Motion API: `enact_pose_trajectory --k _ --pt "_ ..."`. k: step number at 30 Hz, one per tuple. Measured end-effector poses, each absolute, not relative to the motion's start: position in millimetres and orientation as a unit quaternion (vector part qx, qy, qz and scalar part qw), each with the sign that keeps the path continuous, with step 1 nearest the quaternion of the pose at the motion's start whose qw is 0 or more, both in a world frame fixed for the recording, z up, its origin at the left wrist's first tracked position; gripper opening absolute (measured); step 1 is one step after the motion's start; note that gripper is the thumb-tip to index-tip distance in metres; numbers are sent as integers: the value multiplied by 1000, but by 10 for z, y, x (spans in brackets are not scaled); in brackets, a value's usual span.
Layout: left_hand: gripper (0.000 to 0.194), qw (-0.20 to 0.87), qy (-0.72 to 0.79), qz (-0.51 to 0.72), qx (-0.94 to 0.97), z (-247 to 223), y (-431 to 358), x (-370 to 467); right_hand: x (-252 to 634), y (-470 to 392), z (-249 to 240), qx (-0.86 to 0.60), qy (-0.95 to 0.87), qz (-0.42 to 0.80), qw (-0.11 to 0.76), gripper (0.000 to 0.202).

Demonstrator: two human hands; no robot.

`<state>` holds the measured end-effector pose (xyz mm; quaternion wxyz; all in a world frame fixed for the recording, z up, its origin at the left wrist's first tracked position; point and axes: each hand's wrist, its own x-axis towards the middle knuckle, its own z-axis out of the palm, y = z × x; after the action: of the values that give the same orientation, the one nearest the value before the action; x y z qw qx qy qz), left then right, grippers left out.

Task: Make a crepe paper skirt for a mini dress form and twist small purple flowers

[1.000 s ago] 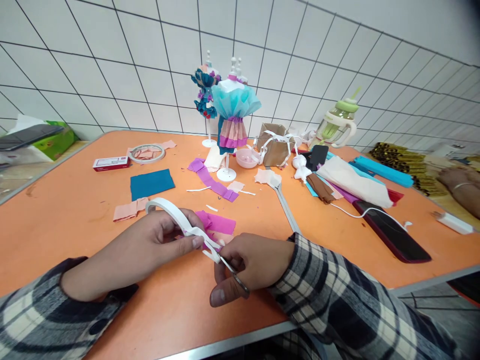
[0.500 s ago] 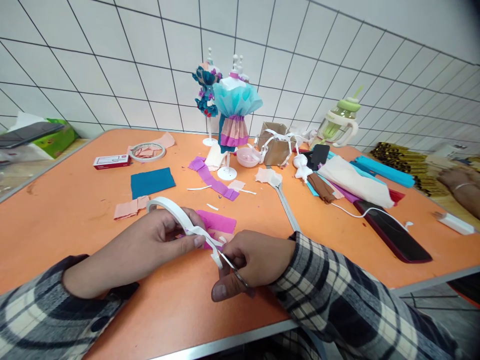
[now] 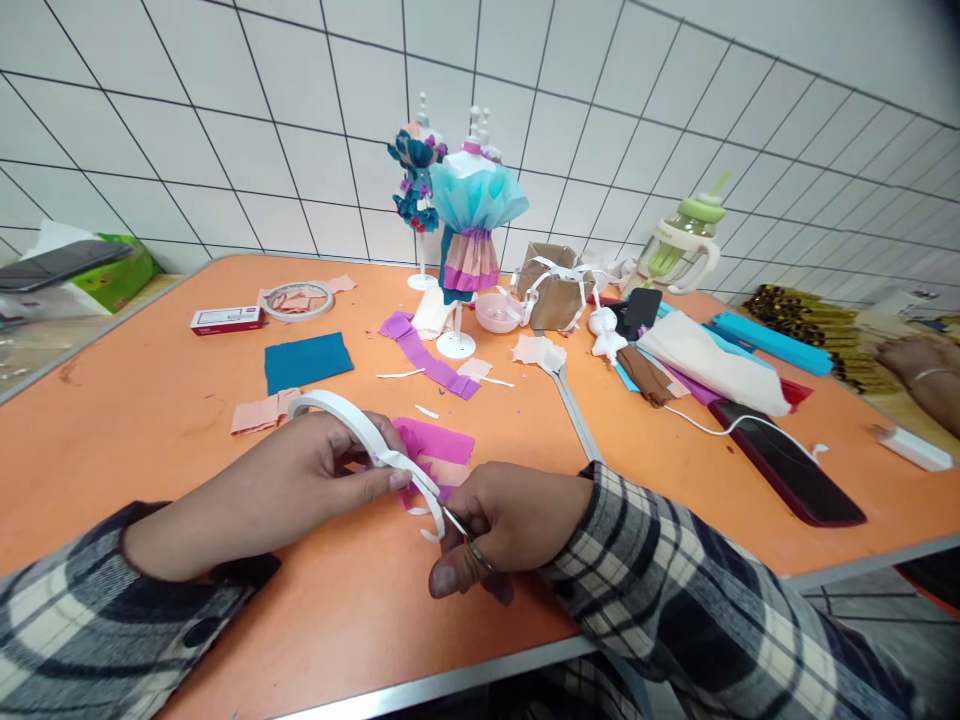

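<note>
Near the front of the orange table, my left hand (image 3: 341,460) is closed around a roll of white tape (image 3: 337,408), its thumb pressing on the loose end. That end runs right and curls down between the two hands. My right hand (image 3: 502,515) grips small scissors (image 3: 466,540), whose blades lie at the tape strip; the fingers partly hide them. Just beyond the hands lie pieces of magenta and pink crepe paper (image 3: 439,448), partly covered by the left hand. Farther back stands a small dress form (image 3: 472,215) in a turquoise ruffle and a purple-pink skirt.
Left of the hands lie blue paper (image 3: 309,362), a small red-white box (image 3: 226,319) and another tape ring (image 3: 298,300). At right are a phone (image 3: 787,465), folded papers (image 3: 709,360) and a green-lidded bottle (image 3: 682,245). Another person's arm (image 3: 922,375) rests at far right.
The scissors' blades and the tape end have shifted slightly; the tape's tip now hangs in a curl by the right fingers. Both hands keep their holds.
</note>
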<state>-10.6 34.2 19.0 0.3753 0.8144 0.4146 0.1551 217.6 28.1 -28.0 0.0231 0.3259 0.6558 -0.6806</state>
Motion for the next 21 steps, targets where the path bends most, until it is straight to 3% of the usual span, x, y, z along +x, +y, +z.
enact_pose_trajectory --k 4,21 --pt "18 418 387 161 806 190 329 -78 2196 284 -192 306 663 -683 28 50" --pt "21 400 406 145 809 165 348 -116 2160 276 -235 314 652 -690 25 49"
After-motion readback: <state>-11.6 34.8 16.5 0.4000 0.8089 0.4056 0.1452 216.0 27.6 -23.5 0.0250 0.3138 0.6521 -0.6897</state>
